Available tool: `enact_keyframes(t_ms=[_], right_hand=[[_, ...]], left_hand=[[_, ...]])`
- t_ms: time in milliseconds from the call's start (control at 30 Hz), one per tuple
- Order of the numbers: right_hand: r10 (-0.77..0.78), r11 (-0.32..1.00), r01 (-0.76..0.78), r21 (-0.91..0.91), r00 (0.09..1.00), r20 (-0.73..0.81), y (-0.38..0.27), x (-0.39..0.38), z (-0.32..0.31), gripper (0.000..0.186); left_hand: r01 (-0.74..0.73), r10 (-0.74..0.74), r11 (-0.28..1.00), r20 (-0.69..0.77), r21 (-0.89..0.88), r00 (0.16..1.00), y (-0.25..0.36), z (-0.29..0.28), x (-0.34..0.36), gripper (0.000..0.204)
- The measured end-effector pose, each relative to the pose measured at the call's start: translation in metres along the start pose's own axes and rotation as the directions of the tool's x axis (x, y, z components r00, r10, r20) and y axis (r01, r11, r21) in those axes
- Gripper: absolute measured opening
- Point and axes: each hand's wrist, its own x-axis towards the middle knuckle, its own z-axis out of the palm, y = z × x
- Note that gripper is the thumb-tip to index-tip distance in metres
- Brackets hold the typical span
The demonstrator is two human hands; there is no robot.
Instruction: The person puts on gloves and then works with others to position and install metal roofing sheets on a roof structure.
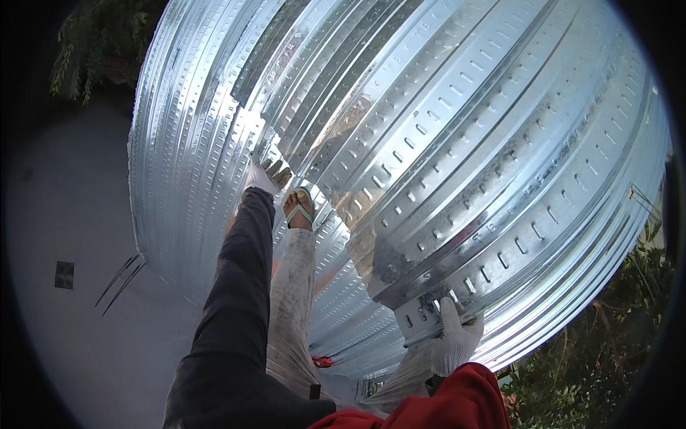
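Observation:
Ribbed, silvery metal decking sheets with rows of small embossed slots lie overlapped before me. At lower right, my right hand, in a white knit glove, grips the near edge of a decking sheet; its thumb rests on top and the other fingers are partly hidden. My left hand reaches farther forward at the end of a dark sleeve. Its glove is white with greyish fingers, which are spread against the metal near the stepped sheet ends. Whether they press on or hook an edge is hard to see.
My foot in a pale flip-flop stands on the sheets beside my left hand. Thin dark rods stick out at left over a grey surface. Leafy plants border the lower right. A small red item lies near my leg.

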Motion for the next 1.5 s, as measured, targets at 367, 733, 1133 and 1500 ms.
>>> enact_keyframes(t_ms=[367,733,1133,1500], right_hand=[[-0.062,0.965,-0.031,-0.262,0.939,-0.337,0.000,-0.026,0.027,0.029],[-0.038,0.912,-0.098,-0.399,0.947,-0.320,-0.043,-0.059,0.032,0.029],[-0.030,0.902,-0.076,-0.425,0.971,-0.236,-0.123,-0.206,-0.029,0.028],[-0.003,0.979,-0.063,-0.194,0.946,-0.323,-0.085,-0.352,-0.149,0.028]], left_hand=[[0.097,-0.097,0.995,-0.010,0.025,0.995,0.059,0.073,0.091,0.094],[-0.163,0.196,0.922,0.060,-0.351,0.979,0.121,0.043,0.115,0.037],[-0.054,0.098,0.929,0.104,-0.366,0.990,0.266,-0.085,-0.137,0.045],[0.055,0.086,0.947,0.414,-0.317,0.906,0.294,-0.108,-0.275,0.049]])
